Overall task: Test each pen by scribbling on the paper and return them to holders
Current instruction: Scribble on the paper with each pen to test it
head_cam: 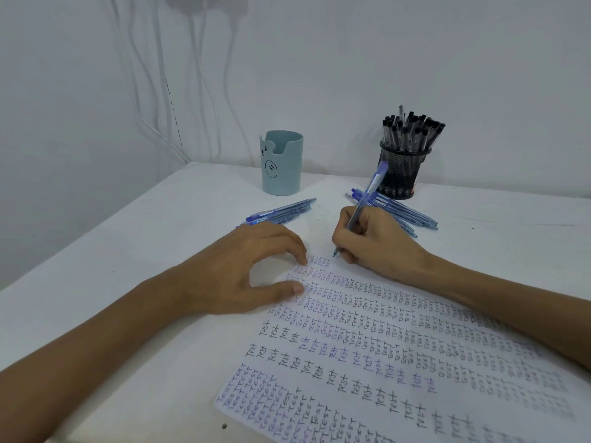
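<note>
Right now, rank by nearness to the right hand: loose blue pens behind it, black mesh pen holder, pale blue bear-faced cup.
1. loose blue pens, just behind the right hand
2. black mesh pen holder, farther back
3. pale blue bear-faced cup, back left

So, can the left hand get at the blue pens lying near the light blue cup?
Probably yes. The left hand holds nothing, only fingertips on the paper, and the blue pens lie just beyond its knuckles with nothing between.

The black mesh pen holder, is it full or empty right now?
Full. The black mesh holder stands upright at the back of the table, packed with black-capped pens that stick up above its rim.
</note>
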The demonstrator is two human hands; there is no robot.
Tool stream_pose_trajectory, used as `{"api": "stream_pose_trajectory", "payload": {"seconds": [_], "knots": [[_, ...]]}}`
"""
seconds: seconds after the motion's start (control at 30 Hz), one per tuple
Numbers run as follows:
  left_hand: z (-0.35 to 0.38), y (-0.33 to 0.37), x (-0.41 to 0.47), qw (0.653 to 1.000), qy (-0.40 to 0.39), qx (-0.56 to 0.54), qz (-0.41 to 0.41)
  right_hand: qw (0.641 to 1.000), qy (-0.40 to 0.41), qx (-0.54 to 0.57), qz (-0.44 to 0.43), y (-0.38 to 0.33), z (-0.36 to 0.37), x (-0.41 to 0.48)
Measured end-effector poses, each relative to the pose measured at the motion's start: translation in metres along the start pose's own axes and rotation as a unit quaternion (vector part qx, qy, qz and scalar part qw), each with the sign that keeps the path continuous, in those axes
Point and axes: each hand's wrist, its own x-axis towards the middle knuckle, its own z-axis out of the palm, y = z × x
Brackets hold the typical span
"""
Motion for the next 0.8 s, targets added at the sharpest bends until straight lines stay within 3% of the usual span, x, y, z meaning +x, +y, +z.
{"api": "stream_pose_trajectory", "payload": {"seconds": [0.1,0.23,0.33,0.43,0.67,0.8], "knots": [[0.001,-0.007,0.001,0.994,0.081,0.056,-0.042,0.985,0.018,0.162,0.064,0.000,-0.002,0.004],[-0.001,-0.025,-0.001,0.970,0.154,0.132,-0.131,0.983,0.007,0.184,0.027,0.006,-0.003,0.006],[-0.002,-0.034,-0.002,0.955,0.160,0.161,-0.190,0.979,0.013,0.201,0.010,0.005,-0.003,0.006],[-0.003,-0.033,-0.002,0.947,0.163,0.174,-0.216,0.960,0.030,0.274,0.055,-0.002,-0.003,0.006],[-0.003,-0.027,-0.001,0.943,0.175,0.176,-0.222,0.933,-0.013,0.346,0.101,-0.008,-0.015,0.014],[-0.004,-0.025,0.000,0.944,0.174,0.178,-0.216,0.932,0.009,0.348,0.097,-0.012,-0.033,0.025]]}}
